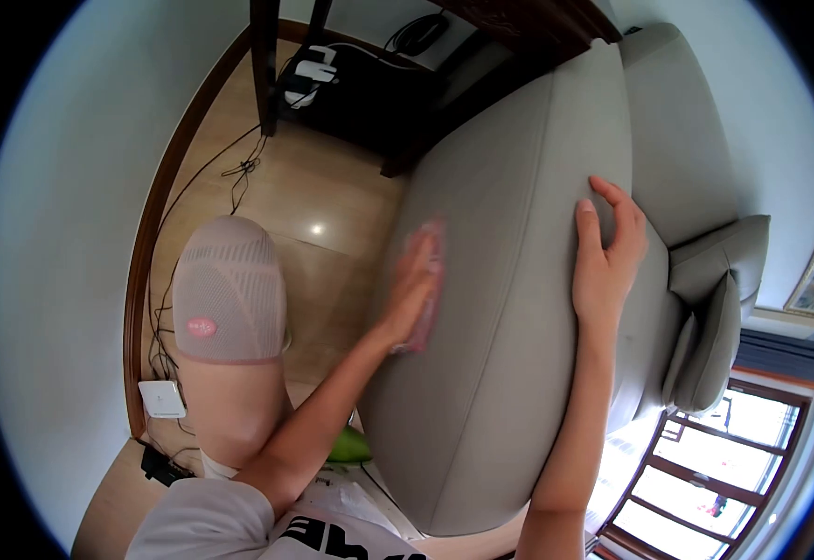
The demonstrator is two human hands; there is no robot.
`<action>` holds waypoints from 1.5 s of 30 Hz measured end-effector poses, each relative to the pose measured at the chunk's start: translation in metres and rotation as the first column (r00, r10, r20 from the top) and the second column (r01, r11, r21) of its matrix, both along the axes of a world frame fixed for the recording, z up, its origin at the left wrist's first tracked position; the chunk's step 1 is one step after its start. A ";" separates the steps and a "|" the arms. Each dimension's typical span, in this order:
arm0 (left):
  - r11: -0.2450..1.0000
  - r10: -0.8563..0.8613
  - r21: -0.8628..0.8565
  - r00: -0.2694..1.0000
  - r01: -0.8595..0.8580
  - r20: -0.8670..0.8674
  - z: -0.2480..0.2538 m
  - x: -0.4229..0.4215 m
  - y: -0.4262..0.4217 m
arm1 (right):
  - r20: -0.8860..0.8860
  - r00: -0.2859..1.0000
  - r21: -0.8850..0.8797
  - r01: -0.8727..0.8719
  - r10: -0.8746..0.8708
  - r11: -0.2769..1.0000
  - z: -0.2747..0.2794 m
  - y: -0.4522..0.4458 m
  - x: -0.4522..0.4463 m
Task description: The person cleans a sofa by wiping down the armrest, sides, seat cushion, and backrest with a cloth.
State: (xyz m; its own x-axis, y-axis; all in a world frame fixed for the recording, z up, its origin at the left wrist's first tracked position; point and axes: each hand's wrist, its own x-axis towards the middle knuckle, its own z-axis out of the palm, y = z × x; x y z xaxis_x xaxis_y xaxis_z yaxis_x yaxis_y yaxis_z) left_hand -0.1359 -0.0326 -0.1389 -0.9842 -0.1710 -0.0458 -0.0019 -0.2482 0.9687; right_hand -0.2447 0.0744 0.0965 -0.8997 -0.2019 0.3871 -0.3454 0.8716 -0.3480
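Note:
My left hand [411,294], blurred by motion, holds a pink cloth [435,280] flat against the outer side of a grey sofa arm [481,271]. Its fingers point up and away from me. On the top of the same sofa arm rests my right hand [610,247], with the thumb and fingers spread apart and nothing held. The grey upholstery has a seam running along its length between my two hands.
My knee, in a pale knee sleeve [229,289], is at the left. Black cables [243,168] and a white box [162,399] lie by the wall. White plugs [315,70] sit near dark furniture [265,65]. Grey cushions [713,345] are at the right, a green object [349,446] below.

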 end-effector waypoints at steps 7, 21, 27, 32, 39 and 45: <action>0.984 -0.014 0.169 0.978 0.050 -0.209 -0.044 -0.139 -0.012 | 0.023 0.998 0.008 0.055 -0.055 0.998 0.004 -0.005 0.001; 0.853 -0.056 0.502 0.931 -0.144 0.362 -0.151 -0.069 0.017 | -0.061 0.998 0.103 -0.027 0.033 0.994 0.004 -0.012 0.009; 0.980 0.022 -0.197 0.997 -0.037 -0.075 0.041 -0.117 -0.018 | 0.152 0.894 0.556 -0.431 0.422 0.711 0.016 -0.053 0.009; 0.993 0.086 -0.070 0.981 -0.100 -0.171 0.026 -0.141 -0.018 | 0.406 0.856 0.773 -0.509 0.320 0.380 -0.010 -0.093 -0.011; 0.949 0.201 0.230 0.976 -0.216 0.089 -0.187 -0.154 0.025 | 0.565 0.766 0.709 -0.641 0.307 0.295 -0.026 -0.104 -0.042; 0.867 0.046 0.431 0.901 -0.250 0.431 -0.258 -0.096 0.041 | 0.635 0.742 0.707 -0.671 0.216 0.225 -0.017 -0.111 -0.045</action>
